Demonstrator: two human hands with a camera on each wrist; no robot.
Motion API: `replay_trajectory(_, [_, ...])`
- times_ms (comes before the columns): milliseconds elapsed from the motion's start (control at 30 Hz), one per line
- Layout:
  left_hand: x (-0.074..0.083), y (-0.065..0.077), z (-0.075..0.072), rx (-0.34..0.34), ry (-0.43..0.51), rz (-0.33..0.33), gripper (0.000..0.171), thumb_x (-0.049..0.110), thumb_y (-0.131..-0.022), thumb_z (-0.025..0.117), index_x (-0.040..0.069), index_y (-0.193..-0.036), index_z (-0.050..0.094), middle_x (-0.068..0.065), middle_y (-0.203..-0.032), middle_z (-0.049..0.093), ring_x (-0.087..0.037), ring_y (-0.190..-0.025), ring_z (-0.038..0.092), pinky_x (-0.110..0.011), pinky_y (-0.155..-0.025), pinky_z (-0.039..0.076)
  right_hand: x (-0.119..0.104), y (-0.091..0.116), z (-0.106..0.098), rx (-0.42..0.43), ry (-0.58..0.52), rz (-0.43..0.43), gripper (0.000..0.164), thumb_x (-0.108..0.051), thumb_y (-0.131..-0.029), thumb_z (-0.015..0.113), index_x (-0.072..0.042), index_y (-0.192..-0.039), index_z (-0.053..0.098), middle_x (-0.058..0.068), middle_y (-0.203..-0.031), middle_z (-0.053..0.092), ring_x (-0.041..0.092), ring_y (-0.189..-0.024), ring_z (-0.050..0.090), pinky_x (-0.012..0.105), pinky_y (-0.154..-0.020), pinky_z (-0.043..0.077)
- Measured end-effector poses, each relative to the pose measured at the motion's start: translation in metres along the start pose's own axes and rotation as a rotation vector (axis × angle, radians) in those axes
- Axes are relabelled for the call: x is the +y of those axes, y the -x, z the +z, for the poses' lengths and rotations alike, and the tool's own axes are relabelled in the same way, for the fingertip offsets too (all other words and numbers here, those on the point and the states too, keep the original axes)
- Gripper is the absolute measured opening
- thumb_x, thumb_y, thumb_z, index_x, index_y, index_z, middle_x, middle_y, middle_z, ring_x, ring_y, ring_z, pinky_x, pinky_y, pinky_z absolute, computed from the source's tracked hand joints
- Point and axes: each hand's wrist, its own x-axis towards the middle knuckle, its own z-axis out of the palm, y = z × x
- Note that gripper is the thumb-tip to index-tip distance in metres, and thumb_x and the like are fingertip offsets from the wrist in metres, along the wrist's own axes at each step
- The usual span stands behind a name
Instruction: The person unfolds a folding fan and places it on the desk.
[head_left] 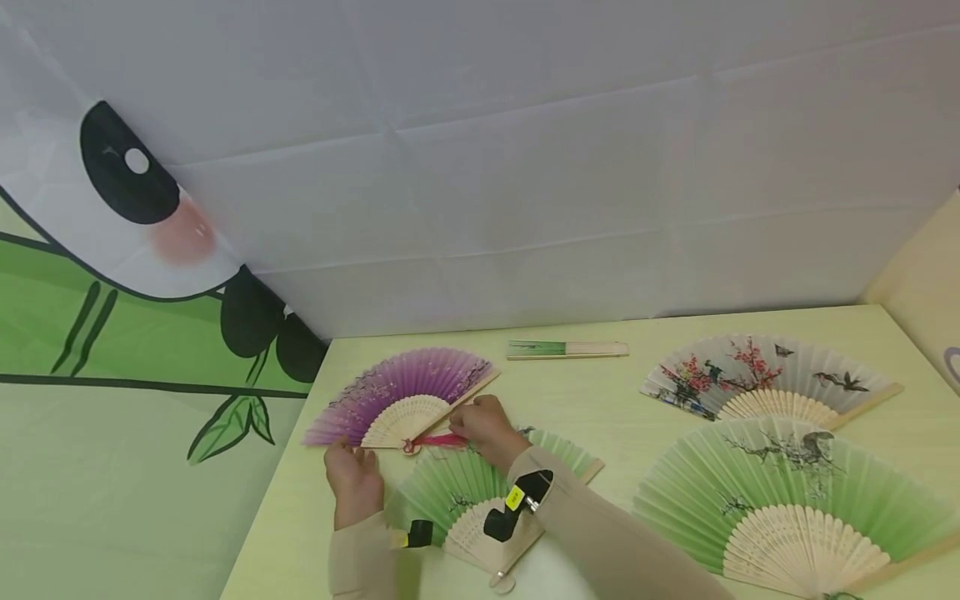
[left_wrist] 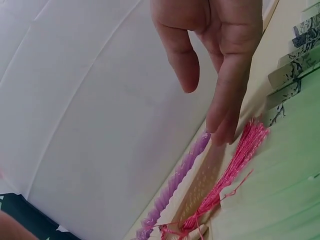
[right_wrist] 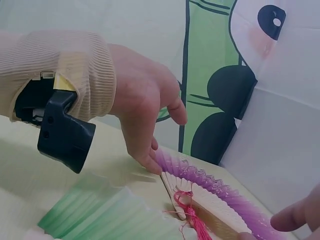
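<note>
A purple folding fan (head_left: 427,379) lies spread at the table's left, with pale slatted ribs and a pink tassel (head_left: 444,440) at its pivot. My left hand (head_left: 356,483) pinches its left edge; in the right wrist view that hand (right_wrist: 142,95) reaches down to the end rib. With thumb and finger, my right hand (head_left: 491,429) pinches the right end rib, beside the tassel. The left wrist view shows this right hand (left_wrist: 220,55) with another finger held apart. Below, partly under my right forearm, is an open green fan (head_left: 442,492).
On the right lie a white fan with red blossoms (head_left: 750,371) and a larger green fan (head_left: 795,475), both spread. A folded green fan (head_left: 566,349) lies near the back edge. A white cloth wall (head_left: 525,208) rises behind the table (head_left: 277,533).
</note>
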Motion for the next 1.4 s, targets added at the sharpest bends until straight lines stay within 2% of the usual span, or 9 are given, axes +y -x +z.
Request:
replay_trajectory(67, [0.000, 0.002, 0.001, 0.022, -0.013, -0.002, 0.067, 0.025, -0.111, 0.017, 0.009, -0.167, -0.017, -0.007, -0.176, -0.020, -0.021, -0.162, -0.012, -0.030, -0.132, 0.002, -0.002, 0.002, -0.004, 0.001, 0.010, 0.003, 0.073, 0.007, -0.098, 0.050, 0.022, -0.157, 0.009, 0.042, -0.159, 0.030, 0.048, -0.144, 0.045, 0.046, -0.115, 0.049])
replay_trajectory(167, [-0.002, 0.006, 0.005, 0.044, -0.015, 0.029, 0.066, 0.024, -0.112, 0.019, 0.009, -0.168, -0.013, -0.009, -0.175, -0.020, -0.024, -0.162, -0.014, -0.031, -0.132, 0.001, -0.005, 0.005, -0.011, 0.006, 0.021, -0.014, 0.068, 0.004, -0.103, 0.047, 0.020, -0.159, 0.011, 0.041, -0.159, 0.032, 0.048, -0.144, 0.047, 0.047, -0.116, 0.048])
replay_trajectory(433, [-0.017, 0.028, 0.031, 0.072, -0.029, 0.210, 0.055, 0.012, -0.108, 0.027, 0.002, -0.162, 0.028, -0.015, -0.174, 0.016, -0.024, -0.160, 0.016, -0.036, -0.131, 0.015, -0.016, 0.008, -0.038, 0.076, -0.024, -0.083, 0.057, -0.001, -0.110, 0.046, 0.017, -0.159, 0.021, 0.037, -0.156, 0.042, 0.048, -0.143, 0.049, 0.047, -0.115, 0.049])
replay_trajectory(533, [-0.023, 0.037, 0.042, 0.070, -0.039, 0.234, 0.051, 0.009, -0.106, 0.031, 0.000, -0.157, 0.029, -0.018, -0.174, 0.013, -0.026, -0.159, 0.015, -0.037, -0.130, 0.016, -0.021, 0.009, -0.049, 0.098, -0.040, -0.091, 0.056, -0.001, -0.110, 0.048, 0.015, -0.159, 0.024, 0.036, -0.155, 0.044, 0.047, -0.143, 0.048, 0.047, -0.115, 0.049])
replay_trajectory(700, [-0.031, 0.051, 0.057, 0.031, -0.063, 0.224, 0.065, 0.010, -0.109, 0.031, 0.000, -0.167, 0.003, -0.020, -0.176, 0.004, -0.032, -0.162, 0.008, -0.037, -0.130, 0.013, -0.027, 0.011, -0.063, 0.126, -0.071, -0.095, 0.055, 0.002, -0.109, 0.049, 0.014, -0.158, 0.027, 0.036, -0.156, 0.044, 0.047, -0.145, 0.047, 0.047, -0.117, 0.047])
replay_trajectory(767, [-0.035, 0.056, 0.062, 0.020, -0.074, 0.221, 0.066, 0.012, -0.110, 0.031, 0.001, -0.168, 0.002, -0.019, -0.176, 0.006, -0.033, -0.161, 0.009, -0.040, -0.131, 0.012, -0.029, 0.012, -0.068, 0.130, -0.077, -0.102, 0.055, 0.003, -0.109, 0.048, 0.014, -0.158, 0.027, 0.037, -0.156, 0.043, 0.047, -0.146, 0.045, 0.048, -0.118, 0.046])
replay_trajectory(1033, [-0.055, 0.075, 0.082, -0.044, -0.098, 0.218, 0.060, 0.010, -0.112, 0.033, 0.000, -0.166, 0.012, -0.018, -0.174, 0.015, -0.038, -0.159, 0.012, -0.051, -0.132, 0.006, -0.038, 0.019, -0.085, 0.150, -0.095, -0.141, 0.054, 0.008, -0.108, 0.045, 0.016, -0.158, 0.025, 0.038, -0.157, 0.040, 0.049, -0.148, 0.041, 0.051, -0.121, 0.041])
replay_trajectory(1200, [-0.072, 0.084, 0.093, -0.090, -0.124, 0.194, 0.058, 0.009, -0.112, 0.035, -0.001, -0.166, 0.016, -0.019, -0.174, 0.018, -0.042, -0.158, 0.014, -0.054, -0.128, 0.014, -0.040, 0.022, -0.097, 0.176, -0.099, -0.153, 0.054, 0.008, -0.109, 0.044, 0.016, -0.158, 0.025, 0.038, -0.157, 0.039, 0.049, -0.149, 0.039, 0.051, -0.122, 0.040])
replay_trajectory(1400, [-0.094, 0.094, 0.105, -0.131, -0.147, 0.158, 0.058, 0.010, -0.111, 0.040, 0.000, -0.165, 0.021, -0.020, -0.173, 0.021, -0.047, -0.156, 0.018, -0.067, -0.127, 0.003, -0.042, 0.023, -0.112, 0.200, -0.084, -0.163, 0.052, 0.006, -0.109, 0.043, 0.017, -0.157, 0.026, 0.038, -0.157, 0.039, 0.049, -0.150, 0.038, 0.052, -0.122, 0.040])
